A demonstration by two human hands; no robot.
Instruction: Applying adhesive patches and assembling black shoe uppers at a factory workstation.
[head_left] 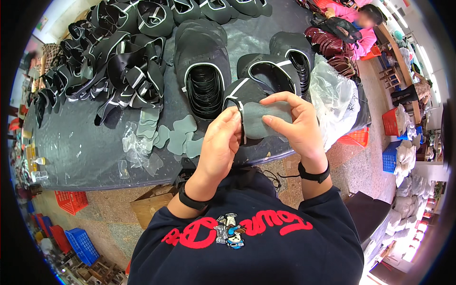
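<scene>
My left hand (219, 145) pinches the edge of a black shoe upper (246, 90) with white trim, near the table's front edge. My right hand (303, 124) has thumb and index finger curved around a thin grey-green shoe lining piece (259, 119), which lies against the upper. Right behind, another black upper (270, 71) shows its trimmed opening. Two stacks of nested black uppers (202, 50) stand farther back, one of them to the right. Left of my left hand, several loose grey-green pieces (183, 135) are spread on the dark table.
A tangled heap of black uppers (123, 66) covers the table's far left. Clear plastic bags (332, 95) hang over the right edge. A person in pink (363, 38) sits at the far right beside dark red uppers (323, 42). Red baskets (71, 202) and a cardboard box (151, 205) stand below the table.
</scene>
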